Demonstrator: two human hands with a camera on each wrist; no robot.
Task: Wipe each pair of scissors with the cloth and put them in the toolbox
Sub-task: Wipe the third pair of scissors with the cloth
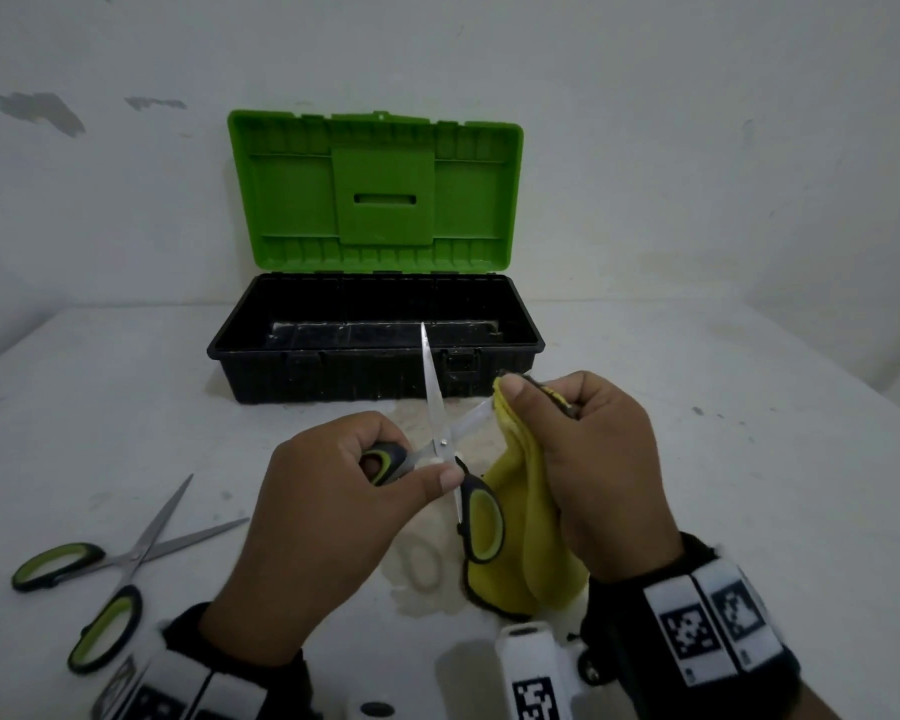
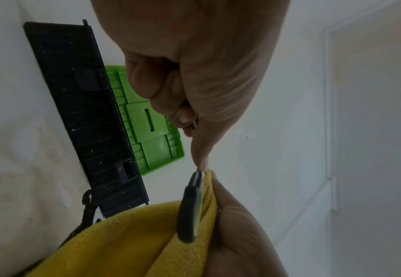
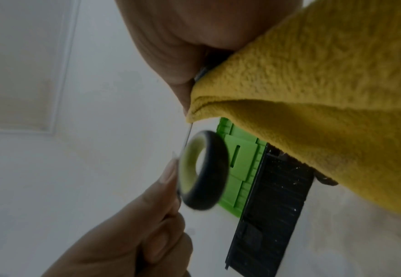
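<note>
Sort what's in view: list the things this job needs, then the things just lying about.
Job:
held scissors, open, in left hand
yellow cloth, pinched on a blade by right hand
second scissors, on the table
toolbox, lid up

Lying about:
white gadget at the near edge

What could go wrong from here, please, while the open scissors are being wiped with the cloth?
1. The right hand pinches the yellow cloth round one blade of the held scissors; the edge could cut through to a finger.
2. The other blade points up, bare, towards the toolbox; a slip of the left hand could swing it.
3. The second scissors lie open near the left wrist, easy to brush.
</note>
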